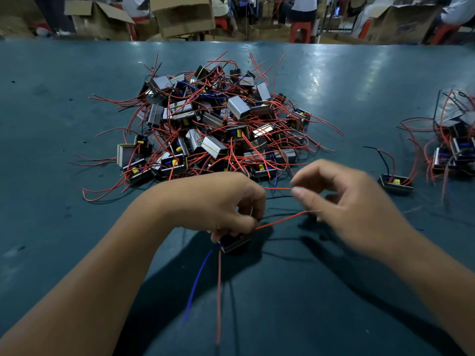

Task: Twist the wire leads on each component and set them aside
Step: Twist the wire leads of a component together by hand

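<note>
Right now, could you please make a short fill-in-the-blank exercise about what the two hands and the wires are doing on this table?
1. The left hand holds one small component just above the ____ table.
2. The right hand pinches a ____ wire lead between its fingers.
3. A loose ____ wire hangs from the component beside a red one.
4. The big pile of components lies ____ the hands.

Missing words: green; red; blue; beyond

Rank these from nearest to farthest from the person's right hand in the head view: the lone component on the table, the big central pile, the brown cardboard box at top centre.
1. Lone component, just right of the right hand.
2. Central pile, ahead-left.
3. Cardboard box, beyond the table.
</note>
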Motion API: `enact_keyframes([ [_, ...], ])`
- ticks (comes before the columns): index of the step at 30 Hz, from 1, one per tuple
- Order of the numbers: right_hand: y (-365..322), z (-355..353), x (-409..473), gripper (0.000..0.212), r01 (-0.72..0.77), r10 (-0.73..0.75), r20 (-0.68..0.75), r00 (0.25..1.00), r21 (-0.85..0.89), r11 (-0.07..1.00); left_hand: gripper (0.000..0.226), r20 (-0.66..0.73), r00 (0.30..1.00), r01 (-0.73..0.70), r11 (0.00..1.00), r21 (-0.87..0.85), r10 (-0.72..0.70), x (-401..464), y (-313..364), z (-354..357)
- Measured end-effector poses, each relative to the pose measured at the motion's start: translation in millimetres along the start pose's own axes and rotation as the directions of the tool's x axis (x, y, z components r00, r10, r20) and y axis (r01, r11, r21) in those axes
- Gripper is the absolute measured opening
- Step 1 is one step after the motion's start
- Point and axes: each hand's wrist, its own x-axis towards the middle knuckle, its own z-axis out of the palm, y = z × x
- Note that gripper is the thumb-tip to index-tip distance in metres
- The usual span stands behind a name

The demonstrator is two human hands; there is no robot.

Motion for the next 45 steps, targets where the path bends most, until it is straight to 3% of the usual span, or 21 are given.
enact_keyframes([
  [4, 0.4, -24.6, 8.3, 0.025, -0.028, 0.036, -0.041, 0.999, 0.164, 0.986, 0.018, -0.026, 0.999, 0.032, 0.999, -0.036, -0.033, -4.8, -1.9, -4.9],
  [8, 4.8, -28.1, 8.4, 0.003, -0.049, 0.044, -0.109, 0.993, -0.04, 0.998, 0.016, -0.011, 0.998, 0.054, 0.998, -0.044, -0.055, -4.9, -2.6, -5.9],
  [11, 5.2, -26.6, 7.2, 0.016, -0.069, 0.046, -0.139, 0.989, -0.159, 0.985, 0.015, -0.019, 0.997, 0.069, 0.997, -0.022, -0.069, -3.7, -3.6, -5.3],
  [16, -4.6, -22.5, 5.2, 0.017, 0.009, -0.049, -0.158, 0.986, -0.245, 0.969, 0.017, -0.019, 0.997, 0.072, 0.997, -0.024, -0.072, -2.9, -3.7, -3.1],
  [20, -4.7, -19.0, 4.3, 0.015, 0.042, -0.054, -0.032, 0.998, -0.304, 0.952, 0.017, -0.02, 0.996, 0.083, 0.996, -0.028, -0.083, -1.7, -4.5, -3.6],
  [26, 7.6, -25.1, 5.7, 0.022, -0.054, 0.099, 0.101, 0.99, -0.377, 0.924, 0.016, -0.004, 0.994, 0.107, 0.992, -0.069, -0.107, -7.8, -10.7, -11.2],
  [32, 12.3, -35.9, 5.2, 0.042, -0.15, 0.309, 0.276, 0.91, -0.475, 0.867, 0.015, -0.063, 0.988, 0.139, 0.989, -0.043, -0.141, -10.3, -19.9, -17.6],
  [35, 10.9, -31.4, 6.1, 0.031, -0.076, 0.284, 0.293, 0.913, -0.561, 0.825, 0.015, -0.085, 0.984, 0.153, 0.988, -0.028, -0.155, -10.1, -23.3, -18.5],
  [38, 7.5, -33.6, 6.8, 0.024, -0.045, 0.206, 0.258, 0.944, -0.518, 0.854, 0.015, -0.091, 0.983, 0.159, 0.987, -0.026, -0.16, -10.0, -25.2, -18.6],
  [45, -7.7, -38.3, 2.4, 0.038, 0.007, 0.08, 0.184, 0.98, -0.426, 0.905, 0.016, -0.098, 0.978, 0.18, 0.983, -0.023, -0.182, -9.7, -28.2, -19.2],
])
